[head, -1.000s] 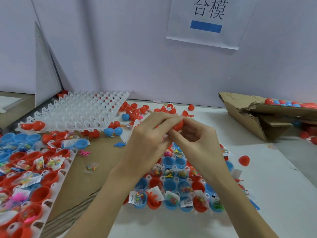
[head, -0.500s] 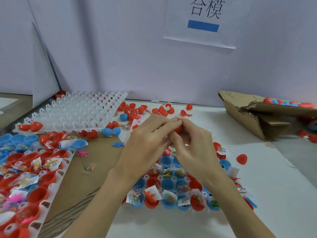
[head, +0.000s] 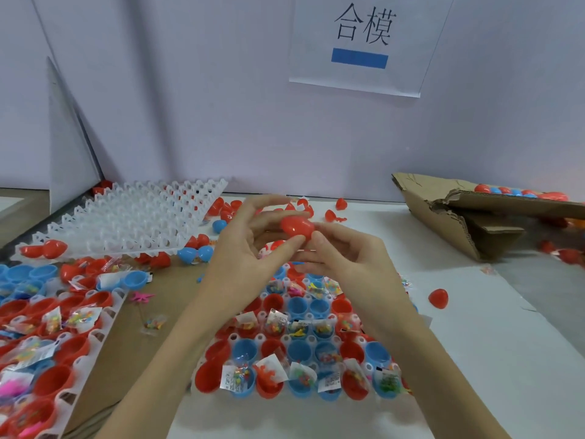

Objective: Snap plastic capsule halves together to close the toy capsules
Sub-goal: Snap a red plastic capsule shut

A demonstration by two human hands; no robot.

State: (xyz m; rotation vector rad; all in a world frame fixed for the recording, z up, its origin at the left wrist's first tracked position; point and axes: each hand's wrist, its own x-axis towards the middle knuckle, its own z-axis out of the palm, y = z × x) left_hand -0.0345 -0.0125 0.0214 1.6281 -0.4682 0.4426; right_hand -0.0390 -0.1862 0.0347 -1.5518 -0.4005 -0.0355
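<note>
both hands (head: 253, 248) (head: 345, 258) pinch a smooth, glossy red capsule (head: 297, 227), seemingly closed.

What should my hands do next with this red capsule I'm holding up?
Probably drop it in the cardboard box on the right. The red capsule, pinched between your left hand and right hand, looks closed, though any seam is hard to see, and closed capsules already lie there.

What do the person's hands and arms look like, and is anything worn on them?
Both are bare. The left hand and right hand wear no gloves, and no rings, watch or bracelets show. The forearms are uncovered down to the picture's lower edge, with no sleeve in view. The fingers are slender, with short, unpainted nails.
</note>
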